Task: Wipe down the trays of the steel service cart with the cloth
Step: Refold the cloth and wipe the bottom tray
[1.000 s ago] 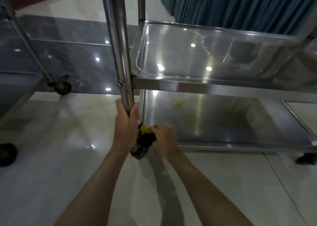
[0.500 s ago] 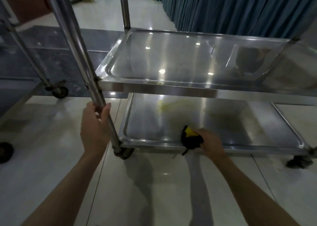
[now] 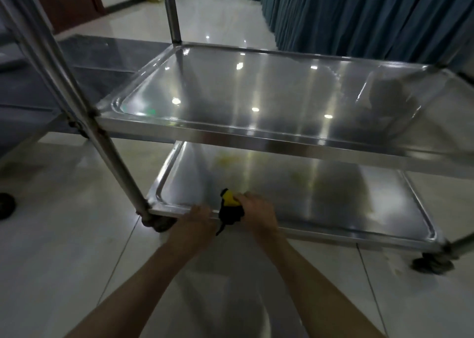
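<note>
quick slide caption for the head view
Right hand holds a black-and-yellow cloth on the cart's bottom tray; left hand rests on its front rim.

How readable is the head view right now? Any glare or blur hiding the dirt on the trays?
Head view: dim light; ceiling-lamp spots and streaks glare off the upper tray; yellowish smears on the lower tray show only faintly through reflections; wide-angle bending curves the cart post; motion blur softens the right caster; the hands and the cloth are fairly sharp.
</note>
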